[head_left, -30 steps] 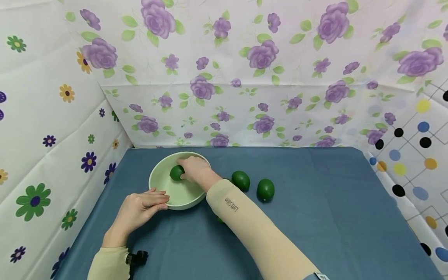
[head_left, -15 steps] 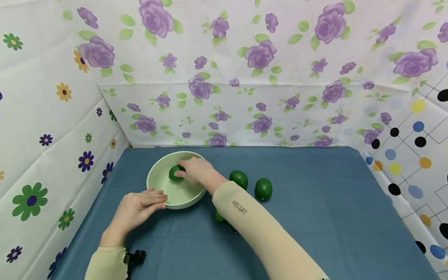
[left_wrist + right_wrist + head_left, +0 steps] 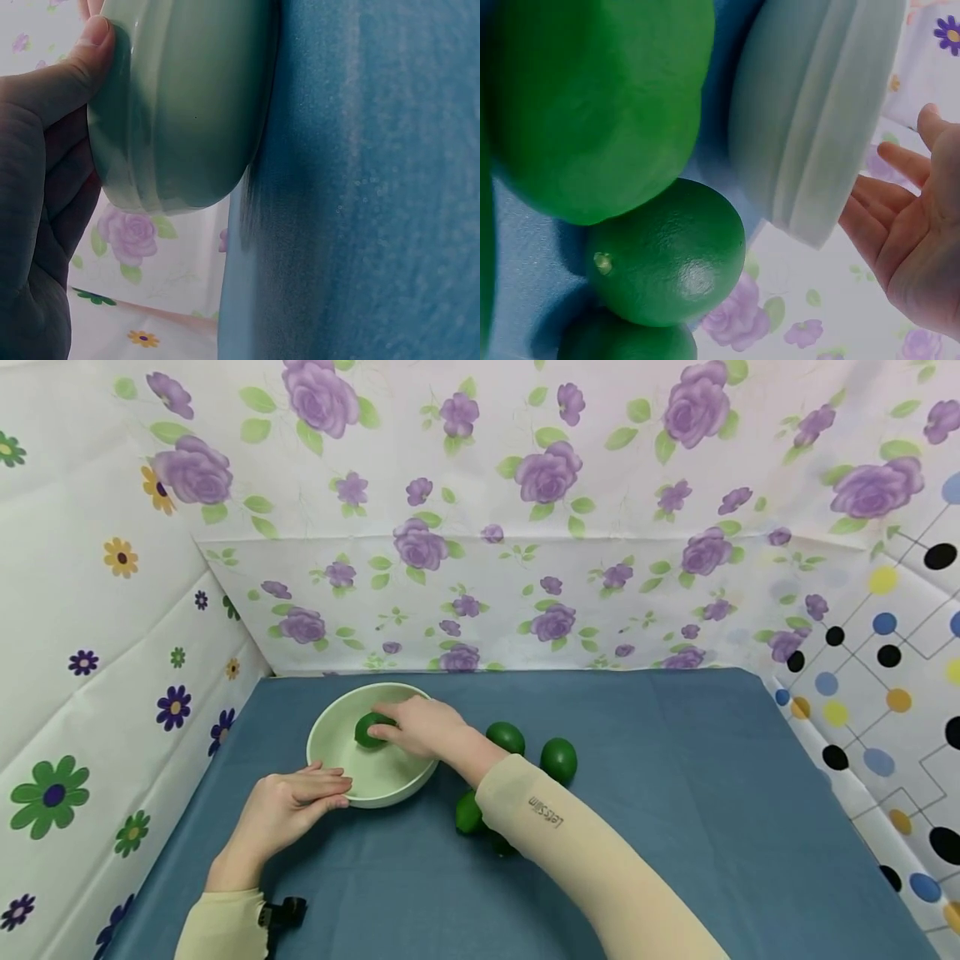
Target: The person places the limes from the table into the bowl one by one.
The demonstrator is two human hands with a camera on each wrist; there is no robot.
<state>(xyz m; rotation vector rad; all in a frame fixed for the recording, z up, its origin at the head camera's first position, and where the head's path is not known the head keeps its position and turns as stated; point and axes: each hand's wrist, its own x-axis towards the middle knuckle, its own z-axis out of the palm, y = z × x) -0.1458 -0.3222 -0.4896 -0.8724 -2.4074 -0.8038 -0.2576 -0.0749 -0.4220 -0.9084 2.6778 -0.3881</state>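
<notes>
A pale green bowl [image 3: 397,781] stands on the blue cloth, left of the middle. My left hand [image 3: 288,806] pinches its near-left rim, the thumb [image 3: 94,45] on the outer wall in the left wrist view. Inside the bowl is a green lime [image 3: 364,733], partly covered by my right hand [image 3: 423,727]. That hand reaches over the right rim with thumb and fingers spread about the lime. In the right wrist view its fingers look extended, while the bowl wall [image 3: 802,127] hides the lime.
Several more limes lie right of the bowl: one lime [image 3: 506,737] behind my right forearm, another lime [image 3: 558,760] farther right, and a lime [image 3: 468,812] in front, beside one mostly covered by the sleeve [image 3: 577,835]. Patterned cloth walls [image 3: 480,568] stand behind and beside the table.
My right thumb has shifted left over the lime and spread away, while the wrist and forearm have swung right, uncovering limes beside the bowl. The left hand still holds the rim.
</notes>
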